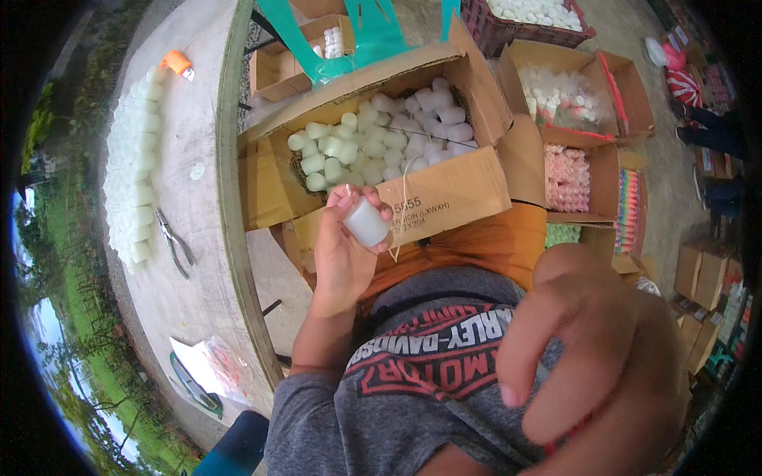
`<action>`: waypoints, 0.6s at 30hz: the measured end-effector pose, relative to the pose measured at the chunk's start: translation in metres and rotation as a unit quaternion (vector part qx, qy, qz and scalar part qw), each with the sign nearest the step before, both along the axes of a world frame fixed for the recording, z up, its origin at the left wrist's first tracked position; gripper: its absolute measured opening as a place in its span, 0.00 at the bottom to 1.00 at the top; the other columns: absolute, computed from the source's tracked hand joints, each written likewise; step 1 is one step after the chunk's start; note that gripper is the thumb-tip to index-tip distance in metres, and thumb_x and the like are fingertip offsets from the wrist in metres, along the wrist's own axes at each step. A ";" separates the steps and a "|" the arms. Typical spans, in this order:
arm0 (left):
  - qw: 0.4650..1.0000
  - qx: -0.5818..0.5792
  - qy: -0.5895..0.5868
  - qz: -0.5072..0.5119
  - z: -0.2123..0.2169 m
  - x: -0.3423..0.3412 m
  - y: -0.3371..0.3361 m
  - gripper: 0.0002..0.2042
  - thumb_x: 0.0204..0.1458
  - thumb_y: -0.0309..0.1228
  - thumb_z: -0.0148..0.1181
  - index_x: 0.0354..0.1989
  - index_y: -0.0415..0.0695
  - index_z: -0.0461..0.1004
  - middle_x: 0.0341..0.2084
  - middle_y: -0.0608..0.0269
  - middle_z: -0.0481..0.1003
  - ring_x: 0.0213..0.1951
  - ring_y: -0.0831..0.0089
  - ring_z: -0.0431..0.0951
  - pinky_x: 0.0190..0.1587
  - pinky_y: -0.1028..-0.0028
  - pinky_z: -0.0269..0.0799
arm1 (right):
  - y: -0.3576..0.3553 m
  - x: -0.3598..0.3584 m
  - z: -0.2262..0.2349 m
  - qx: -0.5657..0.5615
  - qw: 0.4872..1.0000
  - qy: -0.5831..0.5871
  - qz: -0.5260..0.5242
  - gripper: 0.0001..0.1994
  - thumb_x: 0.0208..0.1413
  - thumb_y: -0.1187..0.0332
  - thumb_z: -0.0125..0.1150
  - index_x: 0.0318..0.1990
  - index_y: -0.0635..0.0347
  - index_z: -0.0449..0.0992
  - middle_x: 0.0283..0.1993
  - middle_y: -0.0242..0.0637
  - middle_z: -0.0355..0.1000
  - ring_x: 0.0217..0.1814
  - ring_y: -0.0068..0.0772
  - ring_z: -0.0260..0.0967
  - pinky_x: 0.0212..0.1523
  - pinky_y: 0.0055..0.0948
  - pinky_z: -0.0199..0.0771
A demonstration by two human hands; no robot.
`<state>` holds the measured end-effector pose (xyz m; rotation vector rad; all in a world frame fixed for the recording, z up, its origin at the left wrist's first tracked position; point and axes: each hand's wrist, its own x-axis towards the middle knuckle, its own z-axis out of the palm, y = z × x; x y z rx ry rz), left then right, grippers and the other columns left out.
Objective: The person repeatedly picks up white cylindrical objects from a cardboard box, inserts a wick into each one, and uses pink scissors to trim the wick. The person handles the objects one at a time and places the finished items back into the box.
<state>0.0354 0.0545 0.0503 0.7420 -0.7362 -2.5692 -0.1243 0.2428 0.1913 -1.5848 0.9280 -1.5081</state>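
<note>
My left hand (346, 252) is closed around a short white, waxy-looking cylinder (367, 222), holding it tilted above the near flap of an open cardboard box (456, 186). Many similar white cylinders (373, 135) lie heaped in that box, which rests at my lap. A thin pale cord (406, 194) hangs over the flap beside the held cylinder. Close to the camera, my right hand (591, 341) is raised in front of my shirt with its fingers curled. Whatever its fingertips may hold is hidden.
Rows of white cylinders (135, 170) stand on the table (202, 262) at left, with pliers (173, 244), an orange cup-like item (177, 63) and a plastic bag (226, 369). A green chair (317, 47) stands ahead. Boxes (583, 178) of goods line the right; a person's legs (718, 135) show far right.
</note>
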 end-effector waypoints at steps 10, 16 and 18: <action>0.956 -0.253 -0.092 -0.114 -0.009 0.006 0.001 0.04 0.61 0.29 0.44 0.38 0.46 0.66 0.31 0.70 0.71 0.31 0.84 0.70 0.27 0.84 0.64 | -0.086 0.008 -0.128 0.086 0.954 0.174 -0.229 0.13 0.43 0.72 0.68 0.39 0.59 0.79 0.37 0.35 0.74 0.32 0.29 0.72 0.31 0.26 0.71; 0.958 -0.229 -0.093 -0.143 -0.009 0.006 0.000 0.04 0.61 0.31 0.47 0.38 0.45 0.67 0.30 0.71 0.71 0.30 0.85 0.69 0.28 0.84 0.63 | -0.079 0.010 -0.138 0.096 0.937 0.220 -0.255 0.09 0.46 0.73 0.65 0.37 0.61 0.79 0.31 0.37 0.73 0.32 0.30 0.72 0.32 0.27 0.72; 0.944 -0.280 -0.104 -0.139 -0.011 0.008 0.002 0.04 0.60 0.30 0.48 0.38 0.45 0.68 0.30 0.70 0.71 0.31 0.85 0.68 0.28 0.84 0.63 | -0.075 0.013 -0.139 0.117 0.926 0.221 -0.284 0.07 0.47 0.73 0.64 0.35 0.60 0.78 0.31 0.38 0.73 0.32 0.33 0.72 0.32 0.28 0.72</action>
